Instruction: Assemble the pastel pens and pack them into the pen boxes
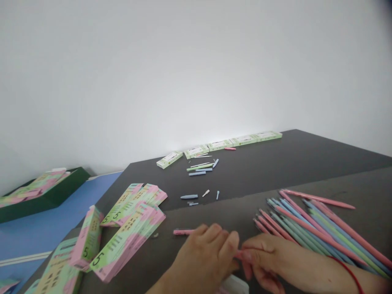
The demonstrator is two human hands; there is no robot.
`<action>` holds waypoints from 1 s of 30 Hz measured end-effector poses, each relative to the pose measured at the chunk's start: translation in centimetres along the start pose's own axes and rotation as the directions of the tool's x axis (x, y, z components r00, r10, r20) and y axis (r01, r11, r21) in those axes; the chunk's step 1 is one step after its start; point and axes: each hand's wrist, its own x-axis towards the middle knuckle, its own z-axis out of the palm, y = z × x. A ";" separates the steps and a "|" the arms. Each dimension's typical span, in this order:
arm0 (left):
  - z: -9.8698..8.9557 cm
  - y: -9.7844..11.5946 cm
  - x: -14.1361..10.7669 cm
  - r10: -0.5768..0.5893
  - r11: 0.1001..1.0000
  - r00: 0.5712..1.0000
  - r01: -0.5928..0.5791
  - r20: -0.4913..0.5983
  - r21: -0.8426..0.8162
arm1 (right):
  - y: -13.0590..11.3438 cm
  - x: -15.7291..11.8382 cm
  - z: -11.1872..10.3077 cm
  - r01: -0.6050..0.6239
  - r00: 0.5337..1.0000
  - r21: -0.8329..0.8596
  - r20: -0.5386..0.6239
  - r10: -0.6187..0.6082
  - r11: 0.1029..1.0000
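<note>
My left hand (203, 255) is closed, back of the hand up, round a pink pen. Out past its left side shows a pink pen end (183, 232); whether this belongs to the same pen is hidden by the fingers. My right hand (263, 259), with a red cord (347, 271) at the wrist, pinches the pink piece that shows between the two hands. Just below them lies a whitish object (235, 284), partly covered. Beside my right forearm spreads a pile of pink, blue and green pens (315, 228).
Pink-green boxes marked 5 (128, 241) lie at the left. Loose blue pen parts (189, 197) and a green barrel (199, 167) lie mid-table. Several pale green boxes (219, 145) line the wall. A green tray (61, 196) holds more packaging on a blue surface (76, 208).
</note>
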 end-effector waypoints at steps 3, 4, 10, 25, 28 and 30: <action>-1.7 -2.6 -0.7 -0.297 0.954 0.951 0.293 -0.081 -0.057 | -0.8 0.3 -2.0 0.132 0.960 -0.011 -0.246 -0.131 0.991; -2.1 -3.4 -1.1 -0.383 0.923 0.923 0.380 -0.037 -0.065 | -0.9 0.5 -2.7 0.183 0.930 0.001 -0.324 -0.173 0.983; -0.7 -6.6 -2.3 -0.479 0.864 0.825 0.503 0.301 -0.002 | -0.4 1.4 -4.8 0.320 0.889 0.381 -0.437 -0.137 0.868; 1.8 -7.3 6.3 -0.544 0.651 0.838 0.386 -0.046 -0.654 | -0.8 1.3 -2.2 0.226 0.954 0.281 -0.259 -0.153 0.932; 0.2 -2.6 6.1 -0.531 -0.296 0.822 0.051 0.208 -0.954 | -1.0 1.2 -0.7 0.245 0.963 0.196 -0.163 -0.215 0.950; -1.2 -0.1 5.6 -0.477 -0.617 0.828 -0.077 0.294 -0.783 | -1.3 1.0 0.4 0.273 0.959 0.124 -0.111 -0.260 0.954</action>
